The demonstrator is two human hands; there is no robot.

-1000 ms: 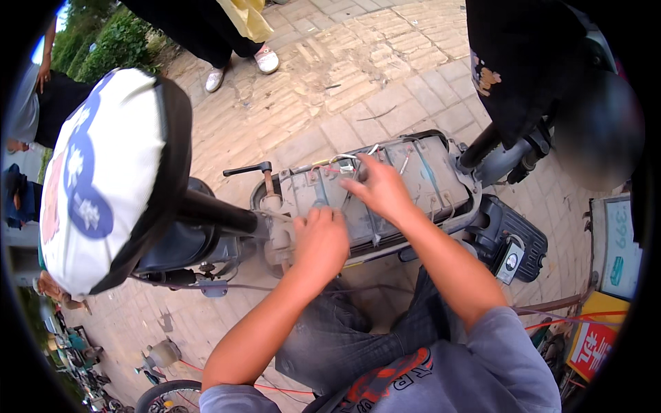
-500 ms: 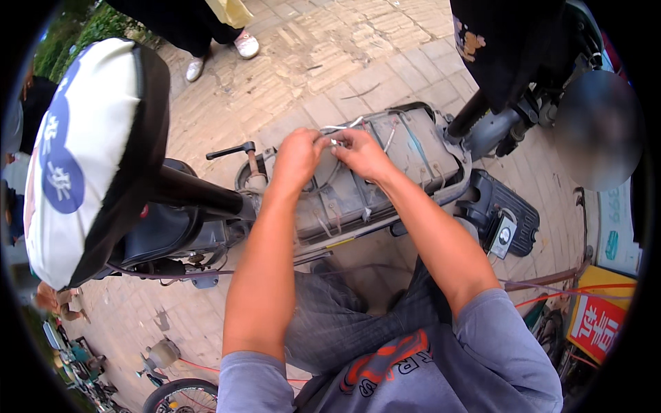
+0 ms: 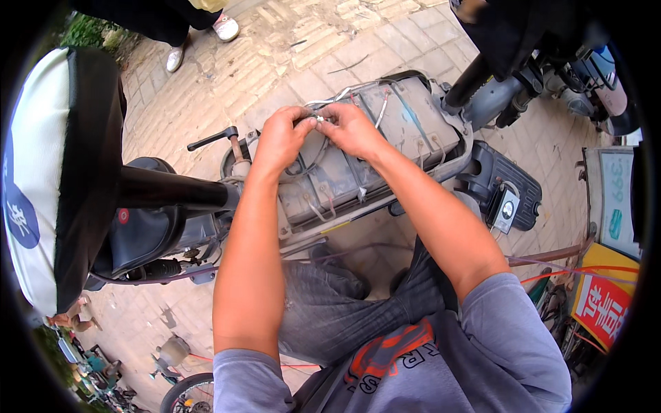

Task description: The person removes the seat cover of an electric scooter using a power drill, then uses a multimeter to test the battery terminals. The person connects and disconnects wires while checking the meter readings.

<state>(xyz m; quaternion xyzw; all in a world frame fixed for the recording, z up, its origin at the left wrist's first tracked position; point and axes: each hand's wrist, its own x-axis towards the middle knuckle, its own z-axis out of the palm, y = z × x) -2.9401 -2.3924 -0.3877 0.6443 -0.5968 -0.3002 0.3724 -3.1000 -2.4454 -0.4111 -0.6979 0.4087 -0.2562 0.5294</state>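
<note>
Both of my hands are over the open floor compartment of an electric scooter, where dusty grey batteries [image 3: 406, 141] sit in a row with short wires on their terminals. My left hand [image 3: 282, 134] and my right hand [image 3: 352, 131] meet above the left part of the batteries, fingertips pinched together. Between them is a small whitish wire end [image 3: 319, 119], partly hidden by the fingers. A white cable [image 3: 339, 96] runs just behind my right hand. Under my hands, a dark wire [image 3: 306, 167] loops across the battery tops.
A padded seat [image 3: 96, 172] on a black post rises at left, by a crank-like handle [image 3: 212, 138]. At right lie a black plastic cover [image 3: 520, 186] and a small meter box [image 3: 506, 210]. Another person's shoes [image 3: 225, 29] stand at the far left. A red-and-yellow sign [image 3: 602, 303] leans at lower right.
The view has shifted a little, so the seat sits farther left. My hands stay together at the wire end, with slightly changed finger positions.
</note>
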